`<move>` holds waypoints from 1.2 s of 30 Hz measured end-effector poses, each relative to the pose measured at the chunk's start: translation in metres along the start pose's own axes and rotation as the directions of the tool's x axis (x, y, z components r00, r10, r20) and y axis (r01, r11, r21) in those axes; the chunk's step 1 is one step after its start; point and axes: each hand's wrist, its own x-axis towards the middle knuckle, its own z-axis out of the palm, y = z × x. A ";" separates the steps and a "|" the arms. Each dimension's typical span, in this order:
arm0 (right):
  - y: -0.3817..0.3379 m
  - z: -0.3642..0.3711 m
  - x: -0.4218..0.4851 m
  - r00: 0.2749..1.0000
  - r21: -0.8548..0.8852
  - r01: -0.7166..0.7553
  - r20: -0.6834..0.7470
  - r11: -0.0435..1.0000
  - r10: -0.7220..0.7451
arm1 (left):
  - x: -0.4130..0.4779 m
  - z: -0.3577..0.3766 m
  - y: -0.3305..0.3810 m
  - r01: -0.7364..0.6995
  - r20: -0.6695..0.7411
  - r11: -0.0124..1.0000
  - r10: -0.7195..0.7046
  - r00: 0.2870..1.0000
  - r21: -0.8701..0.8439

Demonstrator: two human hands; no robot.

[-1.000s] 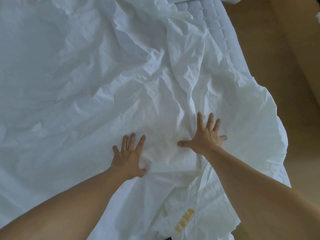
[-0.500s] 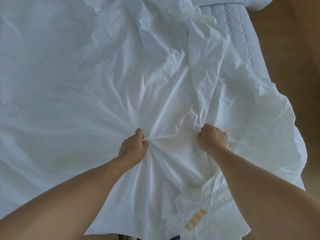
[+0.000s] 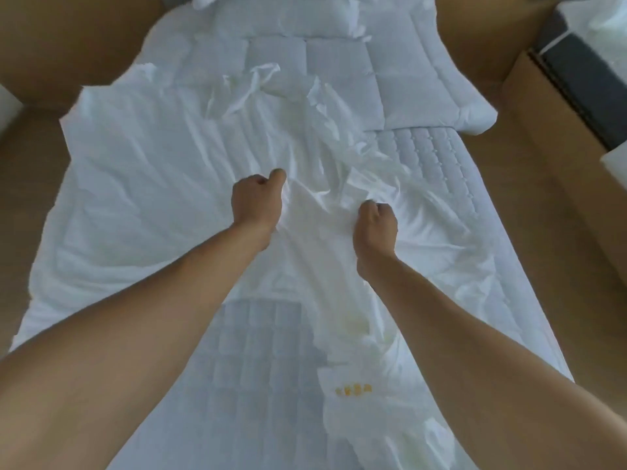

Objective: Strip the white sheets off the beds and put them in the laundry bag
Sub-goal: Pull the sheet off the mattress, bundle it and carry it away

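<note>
A crumpled white sheet (image 3: pixel 146 184) covers most of a single bed, bunched toward its middle. My left hand (image 3: pixel 257 198) grips a fold of the sheet in a fist, thumb up. My right hand (image 3: pixel 376 222) grips another fold a little to the right and nearer me. The cloth between my fists is lifted into a ridge. A sheet corner with yellow lettering (image 3: pixel 353 390) hangs near my right forearm. The quilted mattress (image 3: pixel 264 351) shows bare under my arms and at the right edge. No laundry bag is in view.
A white quilted duvet (image 3: pixel 339 59) lies across the far end of the bed. Brown floor (image 3: pixel 529 205) runs along both sides. A second bed with a dark base (image 3: pixel 583 86) stands at the far right.
Flat palms a second ago became fists gripping the sheet. Since then both hands have pulled the sheet up and toward me, baring the mattress; the view now takes in the whole bed.
</note>
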 end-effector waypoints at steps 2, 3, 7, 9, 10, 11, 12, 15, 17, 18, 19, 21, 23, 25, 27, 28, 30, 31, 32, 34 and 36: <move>-0.050 0.021 -0.030 0.995 0.175 0.037 0.080 0.984 -0.052 | 0.000 -0.026 0.044 0.036 -0.010 0.972 -0.039 0.999 -0.233; -0.069 0.031 -0.046 0.988 0.244 0.059 0.122 0.968 -0.091 | -0.002 -0.039 0.061 0.058 0.009 0.942 -0.059 0.998 -0.329; -0.092 0.062 -0.092 0.961 0.359 0.166 0.148 0.918 -0.232 | -0.019 -0.077 0.078 0.061 0.092 0.904 -0.025 0.995 -0.424; -0.068 0.069 -0.099 0.974 0.298 0.162 0.107 0.941 -0.201 | -0.026 -0.085 0.054 0.074 0.085 0.921 -0.045 0.995 -0.381; -0.049 0.070 -0.100 0.980 0.227 0.157 0.084 0.961 -0.180 | -0.029 -0.087 0.034 0.090 0.068 0.938 -0.071 0.995 -0.335; -0.026 0.068 -0.099 0.985 0.134 0.151 0.066 0.979 -0.161 | -0.031 -0.088 0.010 0.100 0.047 0.958 -0.091 0.995 -0.267; -0.001 0.065 -0.098 0.988 0.024 0.146 0.055 0.989 -0.147 | -0.034 -0.089 -0.016 0.105 0.030 0.977 -0.101 0.994 -0.185; 0.073 0.046 -0.089 0.990 -0.397 0.135 0.088 0.908 -0.108 | -0.042 -0.087 -0.102 0.123 0.033 0.991 -0.125 0.992 0.056; 0.115 0.032 -0.080 0.985 -0.662 0.148 0.169 0.735 -0.045 | -0.045 -0.086 -0.153 0.098 0.034 0.959 -0.111 0.993 0.266; 0.132 0.026 -0.076 0.978 -0.740 0.172 0.207 0.650 -0.023 | -0.045 -0.086 -0.174 0.071 0.036 0.918 -0.092 0.995 0.390; 0.145 0.023 -0.071 0.970 -0.790 0.217 0.238 0.573 -0.039 | -0.044 -0.086 -0.191 0.038 0.030 0.853 -0.064 0.998 0.520; 0.159 0.022 -0.058 0.942 -0.826 0.336 0.286 0.453 -0.176 | -0.038 -0.085 -0.216 -0.001 0.022 0.710 -0.021 1.000 0.705; 0.158 0.028 -0.036 0.891 -0.824 0.440 0.353 0.357 -0.285 | -0.022 -0.083 -0.228 0.024 0.015 0.664 -0.053 0.998 0.748; 0.154 0.038 -0.005 0.859 -0.831 0.501 0.444 0.241 -0.257 | 0.002 -0.077 -0.230 0.120 -0.040 0.680 -0.132 0.990 0.723; 0.154 0.047 0.032 0.853 -0.843 0.516 0.491 0.151 -0.175 | 0.031 -0.070 -0.232 0.279 -0.162 0.704 -0.230 0.960 0.653; 0.157 0.050 0.049 0.859 -0.850 0.511 0.498 0.129 -0.120 | 0.044 -0.066 -0.234 0.369 -0.240 0.706 -0.281 0.929 0.604; 0.171 0.055 0.076 0.878 -0.866 0.464 0.477 0.185 0.030 | 0.065 -0.063 -0.245 0.559 -0.403 0.691 -0.398 0.824 0.458; 0.180 0.056 0.085 0.883 -0.869 0.417 0.457 0.265 0.110 | 0.076 -0.064 -0.258 0.639 -0.468 0.672 -0.459 0.756 0.373; 0.189 0.056 0.090 0.881 -0.864 0.370 0.443 0.341 0.167 | 0.081 -0.066 -0.269 0.708 -0.508 0.649 -0.525 0.683 0.280; 0.206 0.055 0.096 0.883 -0.850 0.345 0.437 0.399 0.169 | 0.093 -0.073 -0.299 0.787 -0.495 0.616 -0.674 0.548 0.032; 0.216 0.054 0.102 0.896 -0.839 0.356 0.431 0.412 0.103 | 0.099 -0.075 -0.322 0.788 -0.423 0.600 -0.756 0.500 -0.142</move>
